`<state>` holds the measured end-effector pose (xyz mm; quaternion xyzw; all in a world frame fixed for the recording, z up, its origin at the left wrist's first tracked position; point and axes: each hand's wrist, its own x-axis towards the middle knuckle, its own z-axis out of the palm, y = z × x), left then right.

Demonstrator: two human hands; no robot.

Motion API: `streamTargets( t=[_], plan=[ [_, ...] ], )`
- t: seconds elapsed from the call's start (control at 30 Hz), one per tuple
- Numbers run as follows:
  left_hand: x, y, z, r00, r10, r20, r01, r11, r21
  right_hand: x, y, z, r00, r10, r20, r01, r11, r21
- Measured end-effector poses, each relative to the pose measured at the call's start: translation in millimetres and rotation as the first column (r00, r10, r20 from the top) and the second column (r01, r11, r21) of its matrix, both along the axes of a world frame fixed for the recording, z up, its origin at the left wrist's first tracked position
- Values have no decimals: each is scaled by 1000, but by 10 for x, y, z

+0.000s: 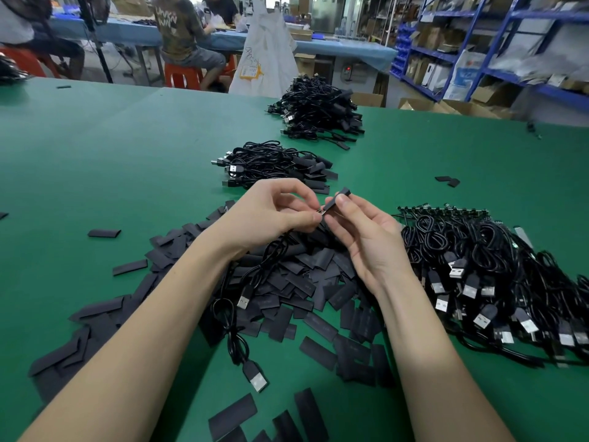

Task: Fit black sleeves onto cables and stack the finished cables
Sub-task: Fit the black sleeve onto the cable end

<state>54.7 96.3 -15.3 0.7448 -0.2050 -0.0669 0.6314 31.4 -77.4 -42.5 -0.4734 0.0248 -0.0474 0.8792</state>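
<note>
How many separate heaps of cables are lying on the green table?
3: a far heap of sleeved cables, a nearer heap of sleeved cables beyond the hands, and a heap of unsleeved cables at right. More may lie off-frame.

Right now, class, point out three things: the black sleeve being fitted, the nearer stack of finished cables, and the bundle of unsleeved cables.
black sleeve (340,197): head view, on its upper half above the fingers.
nearer stack of finished cables (274,165): head view, on the coiled middle.
bundle of unsleeved cables (478,250): head view, on the tangled cords.
</note>
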Motion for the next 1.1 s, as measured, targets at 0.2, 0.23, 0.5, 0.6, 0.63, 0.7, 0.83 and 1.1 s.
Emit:
streamTargets(
  t=[0.2, 0.23, 0.5, 0.6, 0.63, 0.7, 0.83, 1.1],
  plan=[
    [9, -21, -25, 985, 88, 151, -105, 989, 103, 4, 29, 2, 999, -27, -18, 27, 999, 29],
    [11, -25, -33, 979, 95, 180, -118, 986, 122, 3, 25, 1, 999, -34, -19, 35, 999, 31],
    [10, -71, -65, 950, 117, 288, -155, 982, 111, 18, 26, -4, 998, -40, -44, 44, 995, 93],
    [18, -79, -69, 939, 126, 320, -169, 979, 113, 27, 32, -5, 998, -38, -57, 45, 991, 127],
    [22, -78, -72, 937, 124, 327, -170, 978, 117, 28, 33, -6, 998, -38, -60, 45, 990, 131],
    [23, -72, -77, 931, 120, 345, -171, 978, 120, 27, 39, -9, 997, -38, -62, 46, 990, 135],
    [12, -76, -91, 918, 129, 375, -185, 976, 117, 17, 47, -15, 998, -29, -58, 37, 990, 136],
    [12, -64, -102, 915, 144, 377, -194, 976, 98, 7, 63, -4, 999, -26, -45, 31, 993, 111]
  ],
)
